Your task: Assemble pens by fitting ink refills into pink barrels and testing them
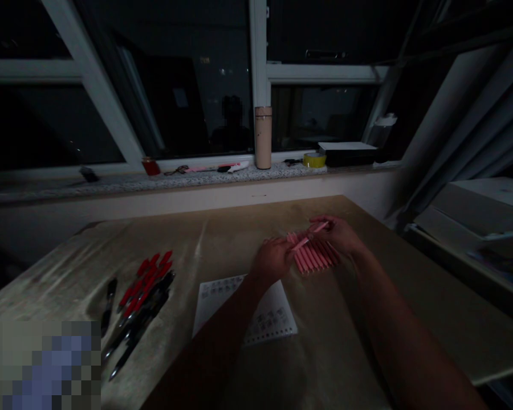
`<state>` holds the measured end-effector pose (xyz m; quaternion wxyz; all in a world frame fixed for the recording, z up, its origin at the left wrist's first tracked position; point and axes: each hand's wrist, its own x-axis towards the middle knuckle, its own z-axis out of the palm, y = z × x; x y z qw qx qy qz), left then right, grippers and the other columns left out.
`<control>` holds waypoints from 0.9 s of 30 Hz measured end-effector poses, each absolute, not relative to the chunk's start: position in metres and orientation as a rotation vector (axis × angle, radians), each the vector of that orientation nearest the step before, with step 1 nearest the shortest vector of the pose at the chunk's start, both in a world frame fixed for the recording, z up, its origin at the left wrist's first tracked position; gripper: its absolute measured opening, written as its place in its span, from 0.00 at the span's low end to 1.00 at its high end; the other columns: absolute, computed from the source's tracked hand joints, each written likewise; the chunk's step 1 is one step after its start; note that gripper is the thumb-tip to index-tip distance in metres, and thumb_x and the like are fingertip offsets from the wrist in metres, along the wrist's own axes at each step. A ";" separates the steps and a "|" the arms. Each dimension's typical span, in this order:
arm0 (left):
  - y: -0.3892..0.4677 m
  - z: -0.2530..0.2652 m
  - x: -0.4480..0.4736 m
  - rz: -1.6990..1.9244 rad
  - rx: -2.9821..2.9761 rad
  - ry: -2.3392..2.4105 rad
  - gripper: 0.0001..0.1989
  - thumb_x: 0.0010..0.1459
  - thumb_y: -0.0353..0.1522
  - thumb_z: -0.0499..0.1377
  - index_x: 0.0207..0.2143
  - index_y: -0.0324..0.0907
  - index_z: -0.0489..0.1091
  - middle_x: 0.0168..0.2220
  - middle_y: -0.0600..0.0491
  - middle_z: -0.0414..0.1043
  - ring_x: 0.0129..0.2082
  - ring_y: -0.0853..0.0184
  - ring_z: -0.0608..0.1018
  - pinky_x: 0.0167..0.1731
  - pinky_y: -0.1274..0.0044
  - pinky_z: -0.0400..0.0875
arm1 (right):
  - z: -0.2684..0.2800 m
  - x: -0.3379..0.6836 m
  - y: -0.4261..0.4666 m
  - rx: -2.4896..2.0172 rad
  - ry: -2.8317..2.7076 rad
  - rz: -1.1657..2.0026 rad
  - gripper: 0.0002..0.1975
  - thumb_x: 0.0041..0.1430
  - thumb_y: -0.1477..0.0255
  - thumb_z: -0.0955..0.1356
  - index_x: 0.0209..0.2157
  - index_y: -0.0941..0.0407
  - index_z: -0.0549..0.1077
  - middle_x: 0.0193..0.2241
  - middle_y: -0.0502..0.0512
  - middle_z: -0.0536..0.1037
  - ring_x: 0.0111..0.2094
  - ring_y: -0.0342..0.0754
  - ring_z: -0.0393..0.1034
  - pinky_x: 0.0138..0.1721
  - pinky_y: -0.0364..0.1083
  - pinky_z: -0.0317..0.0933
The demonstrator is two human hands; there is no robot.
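My two bare forearms reach out over the brown table [226,228], twelve o'clock being straight ahead of me. Nearest, toward ten o'clock, a loose bundle of black pens [139,327] lies slanting, with a lone black pen [109,296] just to its left and a cluster of red pieces [147,276] touching its far end. At twelve o'clock, partly under my left forearm, lies a white sheet [277,299] with holes along its near edge and small printed figures. Beyond it, at one o'clock, a row of pink pens [314,259] lies side by side on the table. Over that row my left hand [273,259] pinches the lower end of a single pink pen [301,244], and my right hand [337,233] grips its upper end, so it tilts between them. Off at two o'clock are pale boxes [483,208]. Farther, the speckled sill [209,177] carries a red jar [151,166] at eleven o'clock, a beige flask [263,139] standing upright at twelve, a yellow tape roll [314,160] toward half past twelve, and a clear bottle [381,134] near one. Behind stands the dark window [166,74].
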<state>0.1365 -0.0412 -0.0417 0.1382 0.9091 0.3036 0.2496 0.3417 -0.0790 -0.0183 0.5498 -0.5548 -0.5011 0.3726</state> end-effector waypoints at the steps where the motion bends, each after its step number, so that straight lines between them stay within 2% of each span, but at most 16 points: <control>1: -0.040 -0.045 0.138 0.720 2.523 0.853 0.11 0.56 0.34 0.55 0.38 0.41 0.74 0.36 0.49 0.75 0.36 0.64 0.74 0.40 0.74 0.65 | -0.019 0.339 -0.077 -1.259 -1.134 0.906 0.26 0.33 0.72 0.76 0.39 0.57 0.70 0.27 0.49 0.78 0.28 0.44 0.73 0.34 0.44 0.68; 4: -0.039 -0.057 0.144 0.761 2.173 0.794 0.09 0.52 0.33 0.58 0.35 0.38 0.74 0.30 0.51 0.76 0.29 0.68 0.76 0.30 0.78 0.67 | -0.022 0.329 -0.073 -1.158 -1.020 0.942 0.31 0.28 0.71 0.78 0.39 0.57 0.69 0.26 0.45 0.76 0.25 0.43 0.72 0.33 0.44 0.68; 10: -0.044 -0.073 0.157 0.871 1.746 0.903 0.10 0.43 0.31 0.65 0.29 0.35 0.72 0.25 0.51 0.74 0.25 0.69 0.75 0.25 0.80 0.68 | -0.022 0.314 -0.070 -1.189 -0.959 0.982 0.28 0.28 0.72 0.78 0.35 0.57 0.69 0.24 0.47 0.76 0.24 0.44 0.73 0.28 0.43 0.68; 14: -0.051 -0.069 0.160 0.886 1.687 0.906 0.09 0.42 0.30 0.65 0.27 0.35 0.71 0.23 0.52 0.73 0.23 0.70 0.75 0.24 0.80 0.68 | -0.019 0.305 -0.070 -1.253 -0.948 0.971 0.24 0.30 0.75 0.77 0.33 0.57 0.69 0.22 0.48 0.77 0.23 0.45 0.73 0.27 0.42 0.68; 18: -0.055 -0.065 0.160 0.869 1.674 0.862 0.12 0.44 0.35 0.65 0.28 0.36 0.70 0.22 0.53 0.72 0.22 0.71 0.74 0.23 0.80 0.66 | -0.021 0.318 -0.068 -1.338 -0.911 0.932 0.21 0.32 0.78 0.75 0.32 0.57 0.69 0.21 0.48 0.77 0.22 0.45 0.73 0.26 0.43 0.68; 21: -0.051 -0.069 0.158 0.902 1.704 0.897 0.14 0.44 0.37 0.65 0.29 0.37 0.69 0.22 0.54 0.72 0.23 0.71 0.74 0.23 0.81 0.65 | -0.029 0.348 -0.068 -1.459 -0.885 0.778 0.21 0.33 0.79 0.74 0.34 0.58 0.69 0.19 0.48 0.76 0.20 0.45 0.72 0.25 0.43 0.69; 27: -0.041 -0.078 0.150 0.935 1.747 0.944 0.10 0.46 0.35 0.63 0.29 0.38 0.69 0.23 0.55 0.71 0.24 0.72 0.74 0.26 0.81 0.66 | -0.054 0.394 -0.067 -1.777 -0.884 0.612 0.21 0.36 0.78 0.73 0.37 0.62 0.70 0.16 0.52 0.75 0.21 0.50 0.73 0.22 0.44 0.68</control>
